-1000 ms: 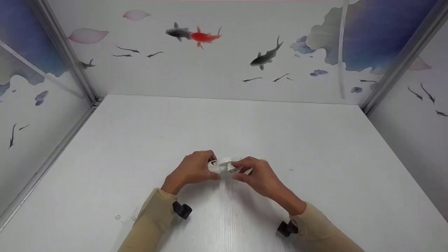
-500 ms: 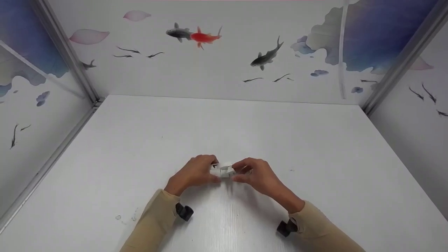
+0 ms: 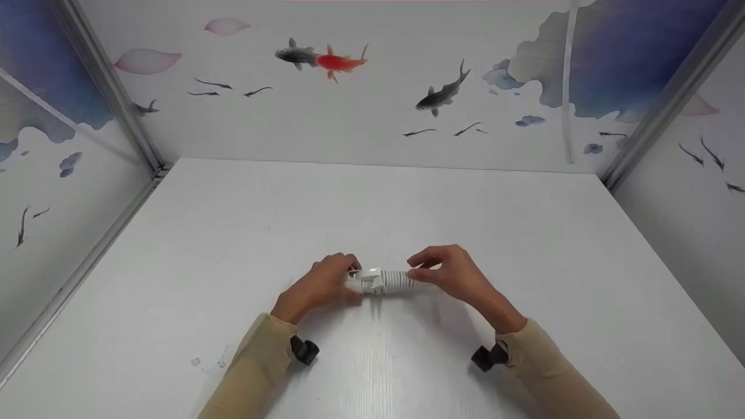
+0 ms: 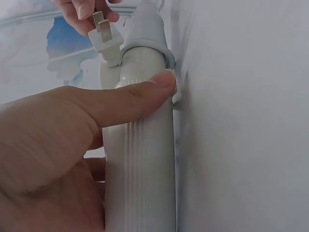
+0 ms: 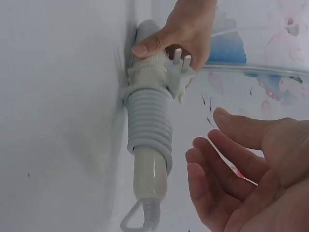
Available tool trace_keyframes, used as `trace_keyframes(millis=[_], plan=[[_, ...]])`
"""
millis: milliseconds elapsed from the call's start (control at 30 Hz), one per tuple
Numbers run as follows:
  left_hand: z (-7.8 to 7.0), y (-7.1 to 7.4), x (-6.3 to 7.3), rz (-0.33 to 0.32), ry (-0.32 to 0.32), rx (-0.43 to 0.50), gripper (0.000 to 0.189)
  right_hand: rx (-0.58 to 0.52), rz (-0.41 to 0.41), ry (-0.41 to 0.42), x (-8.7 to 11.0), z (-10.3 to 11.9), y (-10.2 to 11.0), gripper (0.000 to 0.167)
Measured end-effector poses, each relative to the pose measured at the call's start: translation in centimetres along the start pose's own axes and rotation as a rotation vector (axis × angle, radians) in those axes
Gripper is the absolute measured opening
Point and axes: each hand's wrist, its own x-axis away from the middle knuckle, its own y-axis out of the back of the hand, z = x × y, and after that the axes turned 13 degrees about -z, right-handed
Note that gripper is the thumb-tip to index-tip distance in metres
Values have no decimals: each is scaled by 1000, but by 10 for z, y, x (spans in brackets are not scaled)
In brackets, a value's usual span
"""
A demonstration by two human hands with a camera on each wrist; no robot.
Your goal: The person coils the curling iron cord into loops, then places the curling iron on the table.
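A white wand-shaped corded appliance (image 4: 140,179) lies sideways close over the table. My left hand (image 3: 320,285) grips its thick left part, the thumb (image 4: 145,96) pressed along the top in the left wrist view. The power cord (image 5: 150,121) is wound in tight coils round the narrower handle (image 5: 149,176), and a loop hangs at the handle's end. Beside the coils the two-prong plug (image 5: 181,70) sticks out, prongs bare. My right hand (image 3: 457,276) is at the coiled end, fingers loosely bent with nothing between them; the right wrist view shows it apart from the handle.
The white table (image 3: 384,203) is closed in by printed panels (image 3: 361,105) at the back and sides, with metal posts at the corners. Small marks (image 3: 196,361) show on the surface at the left front.
My right hand has left the plug area and moved right and up to the handle's end, so the coils now show. My left hand keeps its grip almost in place.
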Motion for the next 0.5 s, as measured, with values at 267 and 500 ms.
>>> trace_keyframes(millis=[267, 500], plan=[[1, 17, 5, 13, 102, -32, 51, 103, 94, -46, -5, -13, 0, 35], [1, 26, 5, -11, 150, -77, 36, 113, 63, -43, -7, -20, -3, 28]])
